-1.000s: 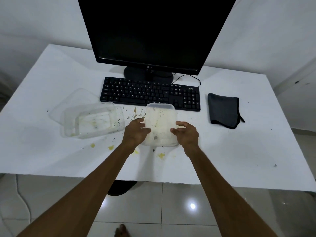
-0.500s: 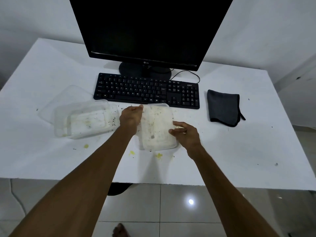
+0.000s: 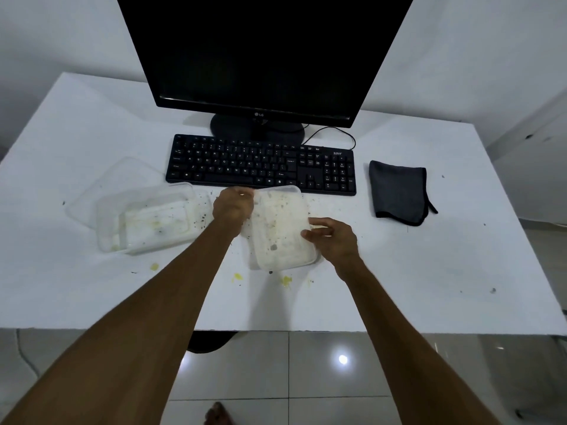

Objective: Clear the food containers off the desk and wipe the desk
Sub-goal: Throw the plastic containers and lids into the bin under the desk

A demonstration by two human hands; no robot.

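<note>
A dirty clear plastic food container [image 3: 280, 228] lies in the middle of the white desk [image 3: 429, 271], just in front of the keyboard. My left hand [image 3: 233, 207] grips its far left corner. My right hand [image 3: 333, 240] pinches its right edge. A second dirty clear container [image 3: 150, 219] sits to the left, on top of a clear lid [image 3: 122, 176]. A folded dark grey cloth [image 3: 397, 191] lies to the right of the keyboard. Yellow food bits [image 3: 286, 281] and dark crumbs are scattered on the desk around the containers.
A black keyboard [image 3: 260, 164] and a black monitor [image 3: 264, 56] stand at the back of the desk, with a cable behind. The desk's front edge runs below my forearms, with tiled floor and a bare foot [image 3: 217, 414] beneath.
My left hand moved from the container's near left side up to its far left corner and took hold. My right hand stayed on the right edge. The container turned slightly.
</note>
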